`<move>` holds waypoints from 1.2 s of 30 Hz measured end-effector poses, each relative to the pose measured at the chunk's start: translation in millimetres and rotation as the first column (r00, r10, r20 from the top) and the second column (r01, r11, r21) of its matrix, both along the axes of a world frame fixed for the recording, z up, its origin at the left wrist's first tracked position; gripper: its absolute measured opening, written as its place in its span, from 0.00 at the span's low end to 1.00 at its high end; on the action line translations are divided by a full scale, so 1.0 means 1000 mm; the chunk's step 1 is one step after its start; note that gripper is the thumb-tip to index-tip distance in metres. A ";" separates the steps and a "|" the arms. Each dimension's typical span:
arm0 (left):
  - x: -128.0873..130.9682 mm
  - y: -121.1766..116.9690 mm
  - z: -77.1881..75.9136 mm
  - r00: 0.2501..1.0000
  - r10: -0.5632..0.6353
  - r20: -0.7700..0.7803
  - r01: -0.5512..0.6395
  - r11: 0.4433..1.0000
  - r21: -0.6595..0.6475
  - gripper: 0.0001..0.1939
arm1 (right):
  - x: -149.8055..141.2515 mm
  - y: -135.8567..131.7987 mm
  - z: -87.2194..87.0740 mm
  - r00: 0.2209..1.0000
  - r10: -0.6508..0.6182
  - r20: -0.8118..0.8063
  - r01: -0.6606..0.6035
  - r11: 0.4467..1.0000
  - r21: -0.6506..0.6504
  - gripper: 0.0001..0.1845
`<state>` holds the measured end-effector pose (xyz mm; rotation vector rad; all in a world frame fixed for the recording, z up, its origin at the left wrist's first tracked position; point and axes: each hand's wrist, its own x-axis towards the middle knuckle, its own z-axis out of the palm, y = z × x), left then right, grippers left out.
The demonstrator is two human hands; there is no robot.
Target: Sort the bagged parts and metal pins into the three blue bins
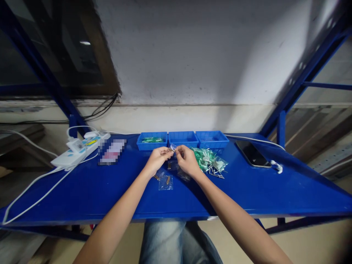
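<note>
Both hands meet over the middle of the blue table, fingertips pinching a small clear plastic bag (172, 147) between them. My left hand (158, 158) grips the bag's left side, and my right hand (187, 160) closes on its right side. What is inside the bag is too small to make out. Below the hands lies another small clear bag (165, 182) with brass-coloured pins in it. More clear bags lie partly hidden under my right hand. Right of that hand spreads a pile of green and white pieces (206, 157) with loose silver metal pins (216, 171).
Three blue bins stand along the back: the left bin (152, 146) holds green packets, beside a middle bin (183, 138) and a right bin (212, 136). A white power strip (70, 157) with cables is at left. A phone (253, 154) and white earphones (277, 167) lie at right.
</note>
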<state>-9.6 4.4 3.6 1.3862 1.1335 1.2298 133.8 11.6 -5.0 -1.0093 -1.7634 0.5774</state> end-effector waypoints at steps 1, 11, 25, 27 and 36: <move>-0.001 0.000 0.000 1.000 -0.004 0.001 0.004 1.000 -0.014 0.13 | 0.000 0.000 0.001 1.000 0.009 -0.017 -0.009 1.000 -0.023 0.07; -0.005 -0.001 0.006 0.993 -0.060 -0.098 0.069 0.993 0.096 0.12 | 0.003 0.002 0.001 0.988 0.049 -0.146 -0.070 0.987 -0.144 0.14; 0.000 -0.002 0.000 0.995 -0.040 -0.091 0.052 0.990 0.135 0.12 | 0.007 0.003 0.003 0.998 0.066 -0.016 -0.067 0.991 -0.113 0.13; 0.003 -0.002 -0.001 0.999 -0.005 -0.043 0.011 0.990 0.141 0.12 | 0.007 0.004 0.003 0.996 0.079 -0.033 -0.082 0.991 -0.110 0.12; 0.003 0.000 0.001 0.995 0.097 -0.001 -0.096 0.986 0.136 0.12 | 0.002 -0.002 0.002 0.989 0.104 -0.106 -0.111 0.992 -0.063 0.07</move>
